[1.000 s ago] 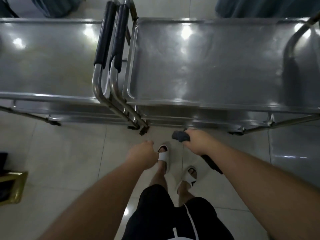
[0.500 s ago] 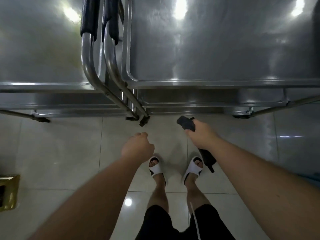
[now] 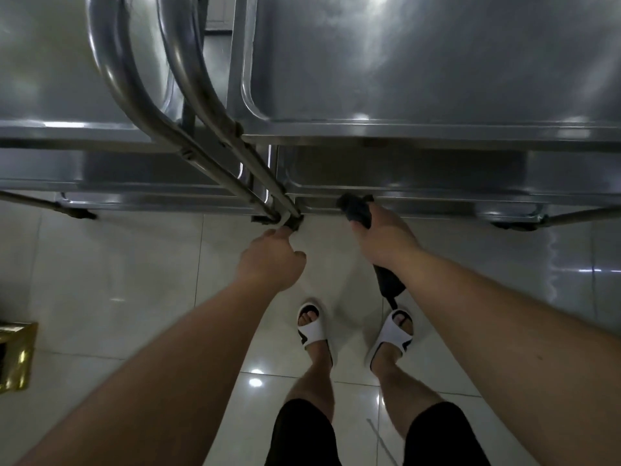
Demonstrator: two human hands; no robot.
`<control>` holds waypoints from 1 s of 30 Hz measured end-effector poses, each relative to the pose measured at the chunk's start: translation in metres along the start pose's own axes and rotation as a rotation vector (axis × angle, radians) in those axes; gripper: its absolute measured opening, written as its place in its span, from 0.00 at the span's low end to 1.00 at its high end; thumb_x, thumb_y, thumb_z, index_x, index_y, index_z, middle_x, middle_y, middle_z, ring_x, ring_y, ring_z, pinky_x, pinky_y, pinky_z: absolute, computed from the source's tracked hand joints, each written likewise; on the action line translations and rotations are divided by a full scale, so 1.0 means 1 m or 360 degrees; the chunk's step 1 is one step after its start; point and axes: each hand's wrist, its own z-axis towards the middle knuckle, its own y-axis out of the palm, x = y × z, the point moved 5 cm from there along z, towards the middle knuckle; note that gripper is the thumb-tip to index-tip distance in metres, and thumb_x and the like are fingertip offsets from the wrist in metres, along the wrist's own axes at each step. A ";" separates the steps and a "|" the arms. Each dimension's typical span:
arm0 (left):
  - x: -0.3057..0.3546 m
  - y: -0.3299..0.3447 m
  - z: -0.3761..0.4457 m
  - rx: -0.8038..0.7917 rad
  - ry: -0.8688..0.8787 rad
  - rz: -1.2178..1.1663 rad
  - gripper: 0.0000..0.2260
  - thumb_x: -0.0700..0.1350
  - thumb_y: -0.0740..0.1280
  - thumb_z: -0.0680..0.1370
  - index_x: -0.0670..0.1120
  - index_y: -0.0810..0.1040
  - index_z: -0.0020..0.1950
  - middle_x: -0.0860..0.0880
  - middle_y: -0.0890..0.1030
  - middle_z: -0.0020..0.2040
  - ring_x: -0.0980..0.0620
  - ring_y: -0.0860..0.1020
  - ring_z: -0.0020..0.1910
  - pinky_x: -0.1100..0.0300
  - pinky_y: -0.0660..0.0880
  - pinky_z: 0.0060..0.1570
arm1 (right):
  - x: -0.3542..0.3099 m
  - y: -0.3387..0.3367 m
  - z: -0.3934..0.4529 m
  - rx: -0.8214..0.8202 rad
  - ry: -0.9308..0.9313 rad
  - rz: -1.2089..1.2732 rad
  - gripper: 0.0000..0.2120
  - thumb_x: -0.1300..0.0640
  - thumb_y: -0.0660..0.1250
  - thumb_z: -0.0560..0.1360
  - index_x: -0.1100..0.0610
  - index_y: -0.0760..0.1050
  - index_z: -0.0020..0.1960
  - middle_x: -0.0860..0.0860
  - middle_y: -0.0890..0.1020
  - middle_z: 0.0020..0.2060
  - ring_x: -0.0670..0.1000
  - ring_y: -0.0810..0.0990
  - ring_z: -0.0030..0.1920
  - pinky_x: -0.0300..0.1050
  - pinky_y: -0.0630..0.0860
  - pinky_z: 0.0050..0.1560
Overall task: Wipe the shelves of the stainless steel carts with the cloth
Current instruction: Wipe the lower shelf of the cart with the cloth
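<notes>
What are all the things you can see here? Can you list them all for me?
carts: two, shiny steel, side by side at the top, shelves underneath
cart handles: two, curved steel tubes, between the carts
cloth: one, dark, held in the right hand, near the lower shelf edge
floor: pale glossy tiles
gold thing: one, at the left edge, too cut off to name
slippers: two, white, on the feet
shorts: black
left hand: curled, holding nothing
right hand: gripping the cloth
</notes>
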 end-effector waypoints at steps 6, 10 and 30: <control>-0.005 0.006 0.061 0.0191 -0.0137 -0.0242 0.26 0.54 0.66 0.81 0.52 0.68 0.79 0.44 0.75 0.73 0.40 0.74 0.71 0.46 0.73 0.69 | -0.018 0.005 0.057 0.0150 -0.0278 0.0071 0.16 0.46 0.61 0.84 0.51 0.73 0.68 0.52 0.78 0.52 0.58 0.80 0.51 0.51 0.75 0.48; -0.015 -0.004 0.101 0.0583 -0.0164 -0.0825 0.21 0.53 0.67 0.79 0.49 0.74 0.71 0.48 0.81 0.61 0.48 0.80 0.51 0.61 0.76 0.48 | -0.040 0.007 0.098 0.0317 -0.0522 -0.0044 0.22 0.46 0.61 0.84 0.54 0.70 0.74 0.55 0.78 0.66 0.60 0.77 0.62 0.55 0.76 0.60; -0.015 -0.018 0.185 0.1595 0.0731 -0.2067 0.16 0.40 0.66 0.76 0.28 0.71 0.35 0.47 0.73 0.25 0.53 0.72 0.24 0.64 0.69 0.28 | -0.094 0.108 0.208 0.0415 -0.1264 -0.0641 0.28 0.41 0.47 0.86 0.46 0.54 0.84 0.43 0.55 0.83 0.50 0.46 0.83 0.51 0.42 0.81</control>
